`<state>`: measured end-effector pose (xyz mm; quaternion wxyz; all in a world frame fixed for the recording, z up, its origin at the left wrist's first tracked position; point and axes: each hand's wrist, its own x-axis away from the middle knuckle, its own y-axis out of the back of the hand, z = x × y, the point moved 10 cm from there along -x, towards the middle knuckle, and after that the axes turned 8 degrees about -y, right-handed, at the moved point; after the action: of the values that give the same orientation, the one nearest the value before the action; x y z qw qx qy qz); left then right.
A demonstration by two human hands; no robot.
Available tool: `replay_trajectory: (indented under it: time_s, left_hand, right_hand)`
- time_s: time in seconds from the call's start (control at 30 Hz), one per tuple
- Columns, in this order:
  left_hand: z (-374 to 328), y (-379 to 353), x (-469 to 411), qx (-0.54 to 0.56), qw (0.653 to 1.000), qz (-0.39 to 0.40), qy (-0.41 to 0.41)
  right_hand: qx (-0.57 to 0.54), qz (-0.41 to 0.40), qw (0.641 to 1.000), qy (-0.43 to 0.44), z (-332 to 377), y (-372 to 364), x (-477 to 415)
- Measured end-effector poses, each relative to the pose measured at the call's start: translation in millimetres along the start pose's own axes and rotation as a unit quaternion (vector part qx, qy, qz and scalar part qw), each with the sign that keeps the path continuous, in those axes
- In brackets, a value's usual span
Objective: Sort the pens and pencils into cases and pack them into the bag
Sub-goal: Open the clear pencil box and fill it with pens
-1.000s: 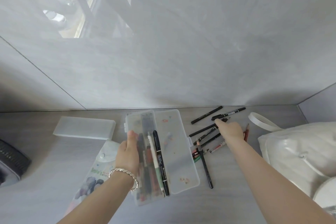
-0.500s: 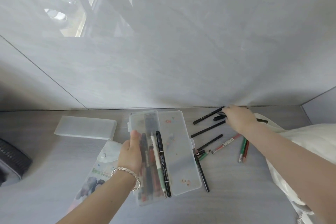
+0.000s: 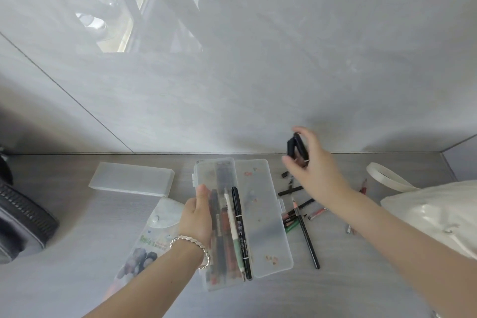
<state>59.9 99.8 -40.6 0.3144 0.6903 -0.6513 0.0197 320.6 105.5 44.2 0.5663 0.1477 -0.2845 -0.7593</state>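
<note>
An open translucent pencil case [image 3: 260, 214] lies on the table with several pens [image 3: 238, 230] in its left half. My left hand [image 3: 197, 214] grips the case's left edge. My right hand [image 3: 313, 165] is raised above the table at the back right and pinches black pens [image 3: 295, 146] that stand nearly upright. Loose pens and pencils [image 3: 302, 217] lie scattered under my right arm. A white bag [image 3: 433, 212] sits at the right edge. A shut translucent case [image 3: 131, 182] lies to the left.
A clear pouch with a printed picture [image 3: 152, 242] lies under my left wrist. A dark zipped bag [image 3: 20, 219] sits at the far left. A grey wall [image 3: 258, 72] rises right behind the table.
My right hand reached to the back right, took hold of black pens and lifted them off the table. My left hand stayed on the case.
</note>
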Motion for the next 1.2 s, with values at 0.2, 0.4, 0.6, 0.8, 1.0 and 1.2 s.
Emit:
replay_trajectory:
  time_s: [0.2,0.4,0.6,0.8,1.0,1.2]
  left_hand:
    - [-8.3,-11.3,3.5,-0.01,0.999,0.026,-0.017]
    - [-14.6,-20.2,6.1,0.031,0.997,0.059,-0.028]
    - [-12.9,-25.2,8.9,0.06,0.994,0.09,-0.008]
    - [-15.2,-38.6,15.1,0.151,0.979,0.135,0.0]
    - [-12.0,-40.3,10.8,0.168,0.977,0.127,0.028]
    - [-11.4,-42.5,8.6,0.12,0.985,0.119,0.023]
  right_hand:
    - [-0.203,0.132,0.97,-0.008,60.2,-55.0,53.8]
    - [-0.032,0.129,0.991,-0.002,52.7,-94.2,69.3]
    - [-0.073,0.013,0.997,0.013,62.6,-78.3,79.1]
    - [-0.161,-0.025,0.986,-0.024,63.3,-83.2,73.9]
    - [-0.056,0.002,0.998,0.043,60.9,-99.7,76.3]
    - [-0.032,0.017,0.995,0.098,71.0,-95.1,71.9]
